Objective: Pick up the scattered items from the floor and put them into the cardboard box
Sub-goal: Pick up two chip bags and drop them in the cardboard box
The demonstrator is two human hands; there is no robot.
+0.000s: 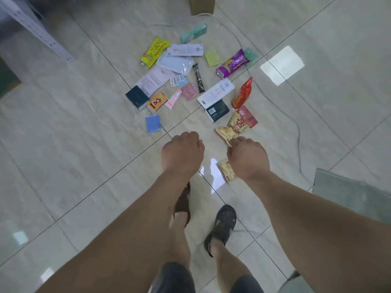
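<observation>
Several scattered items lie on the tiled floor ahead: a yellow snack tube (154, 52), a purple snack tube (232, 64), a red packet (243, 94), a white box (215, 92), a blue packet (152, 123) and a beige-and-red snack bag (239, 123). The cardboard box (202, 5) shows only partly at the top edge. My right hand (247, 157) grips a beige snack packet (227, 172) whose end sticks out below the fist. My left hand (182, 153) hangs beside it with fingers curled under; nothing shows in it.
A grey cable (296, 123) snakes across the floor right of the pile. A perforated metal rack (36, 28) stands at the top left. A grey panel (349, 197) lies at the right. My sandalled feet (224, 223) stand below the hands.
</observation>
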